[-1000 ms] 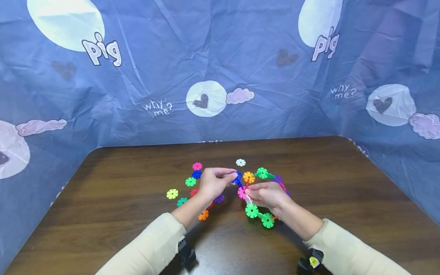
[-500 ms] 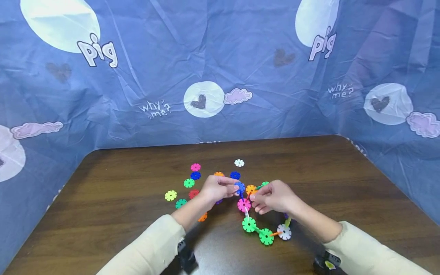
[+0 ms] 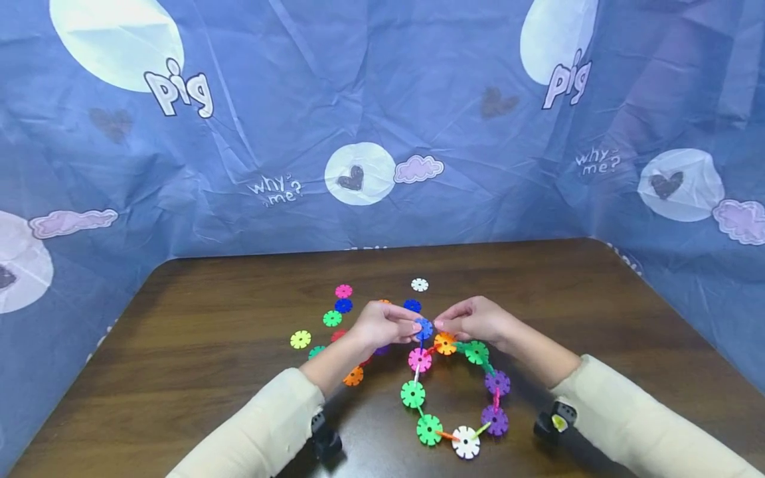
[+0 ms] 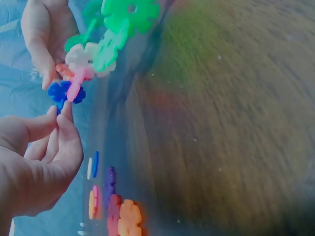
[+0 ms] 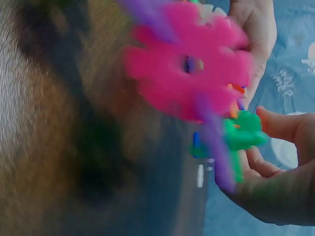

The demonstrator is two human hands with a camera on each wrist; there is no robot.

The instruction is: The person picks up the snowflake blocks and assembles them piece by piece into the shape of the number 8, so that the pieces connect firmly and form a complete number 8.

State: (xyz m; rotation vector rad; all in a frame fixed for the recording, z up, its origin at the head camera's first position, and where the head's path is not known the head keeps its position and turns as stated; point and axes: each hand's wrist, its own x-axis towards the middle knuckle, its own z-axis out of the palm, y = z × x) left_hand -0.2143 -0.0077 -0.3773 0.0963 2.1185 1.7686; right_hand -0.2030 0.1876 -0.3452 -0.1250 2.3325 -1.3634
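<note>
Deep-pink disc (image 5: 170,71): face-on from the right wrist, edge-on from the head.
Left hand (image 3: 382,324): pinching a blue disc (image 3: 425,328).
Right hand (image 3: 478,320): turned inward beside it; grip unclear to me.

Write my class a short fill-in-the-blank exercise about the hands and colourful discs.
The left hand pinches a ____ disc.
In the head view, the lowest disc in the ring is ____.
The ring's orange disc sits between a pink disc and a ____ disc.
The loose yellow disc lies to the ____ of the ring in that view.
Missing words: blue; white; green; left.
</note>
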